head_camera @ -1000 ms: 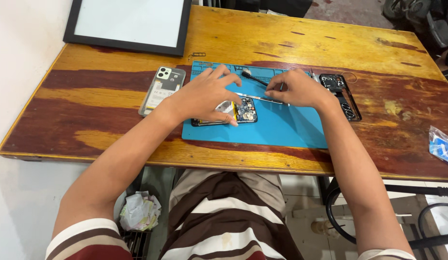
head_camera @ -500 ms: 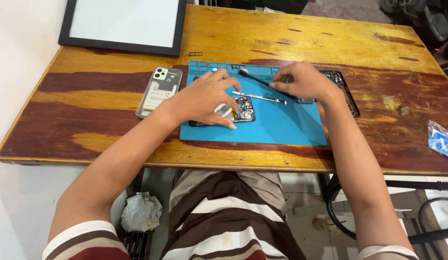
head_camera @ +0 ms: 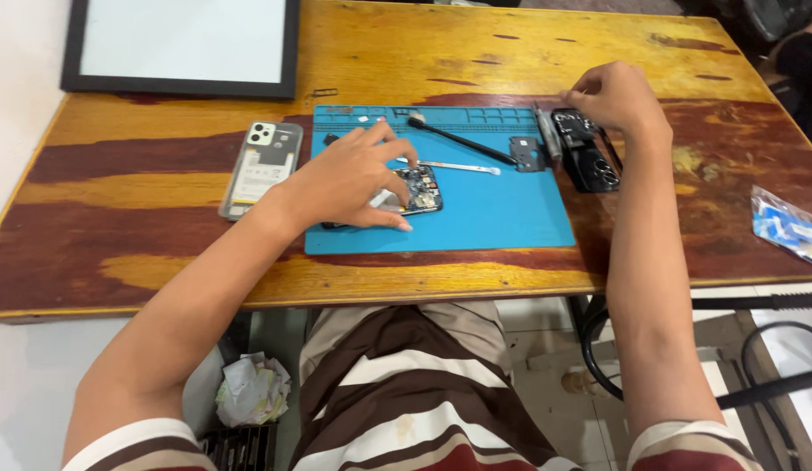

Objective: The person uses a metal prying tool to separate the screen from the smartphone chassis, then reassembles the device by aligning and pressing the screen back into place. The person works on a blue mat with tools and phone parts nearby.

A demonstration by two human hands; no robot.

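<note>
Blue repair mat (head_camera: 511, 218) is the landmark. Right hand (head_camera: 617, 94) has left the mat: half a second ago it sat over the tweezers near the mat's top middle, now it's past the mat's right edge, above the dark phone frame (head_camera: 587, 150) lying there. Fingers curled, tips pinched together; can't tell if anything small is between them. Tweezers (head_camera: 454, 166) now lie free on the mat, next to the black brush (head_camera: 463, 139) and a small dark cover plate (head_camera: 527, 153).

Left hand (head_camera: 354, 179) unchanged: spread flat, fingers loosely open, pressing down the opened phone (head_camera: 415, 190) on the mat's left half, exposed board showing by the fingertips. Not gripping, just pinning.

Reads as a part or tool swap; tweezer work paused.

Left of the mat: pale back cover (head_camera: 259, 166) on the wooden worktop (head_camera: 162, 253).
</note>
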